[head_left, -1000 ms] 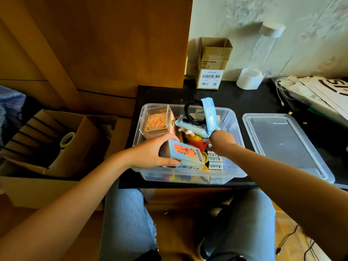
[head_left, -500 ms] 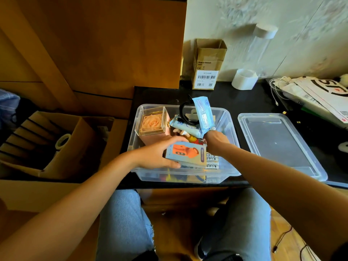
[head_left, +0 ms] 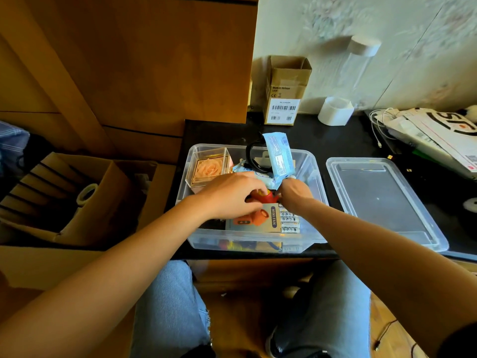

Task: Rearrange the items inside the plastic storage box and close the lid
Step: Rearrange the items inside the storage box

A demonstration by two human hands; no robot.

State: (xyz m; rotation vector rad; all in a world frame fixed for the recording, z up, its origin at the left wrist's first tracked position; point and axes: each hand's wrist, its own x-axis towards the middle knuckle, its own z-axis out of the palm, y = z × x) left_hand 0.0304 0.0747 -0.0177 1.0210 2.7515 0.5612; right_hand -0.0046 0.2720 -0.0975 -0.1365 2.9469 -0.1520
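Flanking red toy (head_left: 263, 197) (inside box (head_left: 247, 240)): both hands (head_left: 232, 193).

- The storage box (head_left: 313, 174) under my fingers is clear, smooth plastic; its lid (head_left: 382, 202) at 3 o'clock, likewise.
- Glossy blue wrapper (head_left: 278, 156) at 12.
- Matt brown cardboard carton (head_left: 286, 81) beyond.
- The surface (head_left: 322, 135) is dark and glossy.

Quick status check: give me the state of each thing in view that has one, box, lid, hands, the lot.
plastic storage box: open, full of items
lid: off, lying flat on the counter right of the box
mini fan box: lying flat in the box
blue packet: upright, sticking above the rim
left hand: fingers curled on the red item
right hand: holding the packet's lower end
cardboard box: flaps open
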